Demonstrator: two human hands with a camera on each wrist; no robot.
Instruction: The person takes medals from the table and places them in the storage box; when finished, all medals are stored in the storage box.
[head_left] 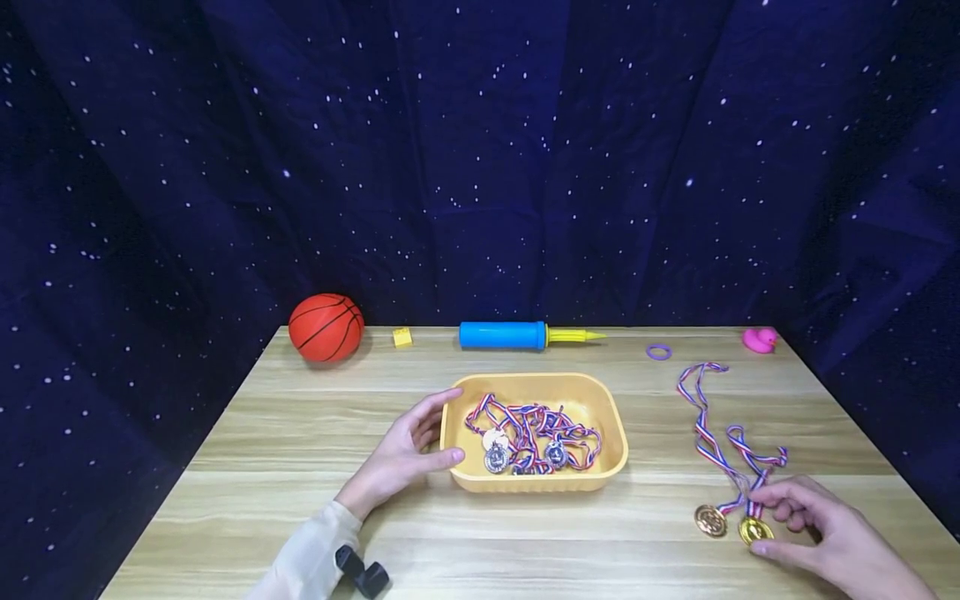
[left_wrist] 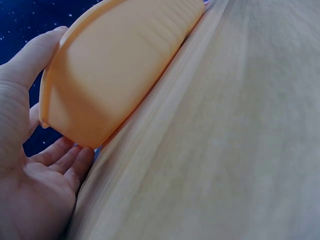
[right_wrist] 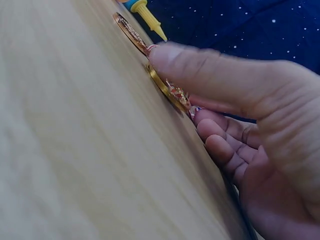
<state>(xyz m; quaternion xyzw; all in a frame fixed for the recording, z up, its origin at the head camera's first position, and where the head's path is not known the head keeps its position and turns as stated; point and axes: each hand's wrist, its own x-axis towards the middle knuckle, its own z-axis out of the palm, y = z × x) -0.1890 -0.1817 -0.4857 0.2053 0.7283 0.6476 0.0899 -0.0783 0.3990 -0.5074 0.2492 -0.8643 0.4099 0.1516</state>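
Note:
A yellow plastic tub (head_left: 536, 483) holds several silver-coloured medals (head_left: 556, 454) with tangled red, white and blue ribbons (head_left: 528, 421). My left hand (head_left: 405, 450) grips its left end, thumb and index finger over the rim; the left wrist view shows other fingers by its base. On the right, a gold medal (head_left: 755, 531) lies on the table. Around it my right hand (head_left: 825, 533) is spread, thumb at the medal's near edge and index finger by its ribbon; the right wrist view partly hides the contact. A bronze-coloured medal (head_left: 710, 521) lies just left of it, ribbon stretched backward.
Along the table's back edge sit a red basketball (head_left: 326, 327), a yellow block (head_left: 402, 337), a blue pump (head_left: 502, 335) with a yellow nozzle, a purple ring (head_left: 658, 352) and a pink duck (head_left: 760, 339). A dark starry curtain (head_left: 480, 167) hangs behind.

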